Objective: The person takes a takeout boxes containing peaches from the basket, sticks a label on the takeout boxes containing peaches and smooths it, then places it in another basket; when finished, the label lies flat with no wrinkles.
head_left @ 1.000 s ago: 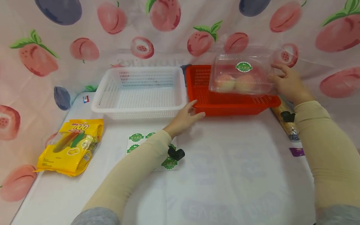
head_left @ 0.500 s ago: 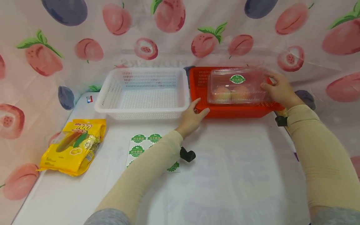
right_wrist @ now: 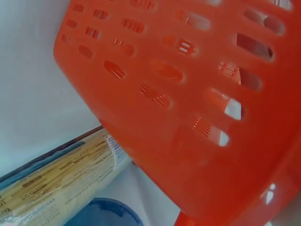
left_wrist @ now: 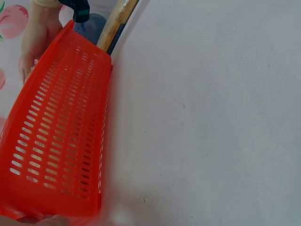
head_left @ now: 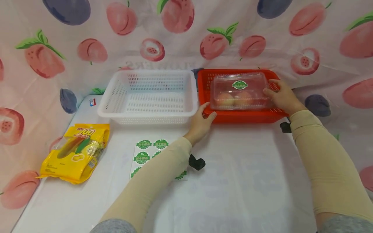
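Note:
A clear plastic clamshell box [head_left: 240, 91] with a green label and round pale fruits lies inside the red basket [head_left: 244, 117] in the head view. My right hand [head_left: 282, 95] grips the box's right end, its thumb and fingers at the edge. At the basket's near left corner, my left hand [head_left: 201, 124] holds the rim between thumb and fingers. Only a strip of its fingers [left_wrist: 51, 221] shows in the left wrist view. Slotted red basket wall fills most of the right wrist view, and the right hand is mostly hidden there.
Left of the red basket stands a white basket [head_left: 147, 115]. A yellow snack bag [head_left: 74, 153] lies at the left, and a sheet of green stickers [head_left: 142, 157] is partly under the left sleeve. A long noodle-like pack [right_wrist: 61, 181] lies beside the red basket.
My right hand has lowered the clear box into the red basket and shifted it left. The left hand stays at the basket's corner, with its thumb against the front.

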Available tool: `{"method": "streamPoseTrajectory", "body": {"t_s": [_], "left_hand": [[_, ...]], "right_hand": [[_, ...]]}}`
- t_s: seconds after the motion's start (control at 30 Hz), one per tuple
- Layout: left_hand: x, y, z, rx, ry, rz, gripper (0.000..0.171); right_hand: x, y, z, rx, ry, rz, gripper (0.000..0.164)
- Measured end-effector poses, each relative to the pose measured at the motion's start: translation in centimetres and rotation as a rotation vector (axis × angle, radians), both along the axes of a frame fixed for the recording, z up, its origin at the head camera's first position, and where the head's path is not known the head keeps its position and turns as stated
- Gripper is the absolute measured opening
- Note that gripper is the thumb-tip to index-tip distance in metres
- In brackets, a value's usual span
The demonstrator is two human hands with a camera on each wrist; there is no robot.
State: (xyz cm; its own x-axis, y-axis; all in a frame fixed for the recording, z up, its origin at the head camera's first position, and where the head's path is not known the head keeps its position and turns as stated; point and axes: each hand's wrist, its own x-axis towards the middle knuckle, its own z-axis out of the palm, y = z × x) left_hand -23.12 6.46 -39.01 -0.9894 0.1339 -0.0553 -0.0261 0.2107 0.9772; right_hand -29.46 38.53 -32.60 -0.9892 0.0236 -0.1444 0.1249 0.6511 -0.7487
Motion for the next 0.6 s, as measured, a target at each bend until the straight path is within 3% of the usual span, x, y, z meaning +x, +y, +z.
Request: {"method": "streamPoseTrajectory", "body": {"t_s": [0.33, 0.6], "left_hand": [[0.13, -0.11, 0.23, -0.019, -0.027, -0.016, 0.057], [0.26, -0.11, 0.28, -0.019, 0.001, -0.011, 0.056]], "right_hand": [[-0.14, -0.15, -0.31, 0.022, -0.155, 0.067, 0.099], [-0.64, -0.47, -0.84, 0.084, -0.15, 0.098, 0.1]]}}
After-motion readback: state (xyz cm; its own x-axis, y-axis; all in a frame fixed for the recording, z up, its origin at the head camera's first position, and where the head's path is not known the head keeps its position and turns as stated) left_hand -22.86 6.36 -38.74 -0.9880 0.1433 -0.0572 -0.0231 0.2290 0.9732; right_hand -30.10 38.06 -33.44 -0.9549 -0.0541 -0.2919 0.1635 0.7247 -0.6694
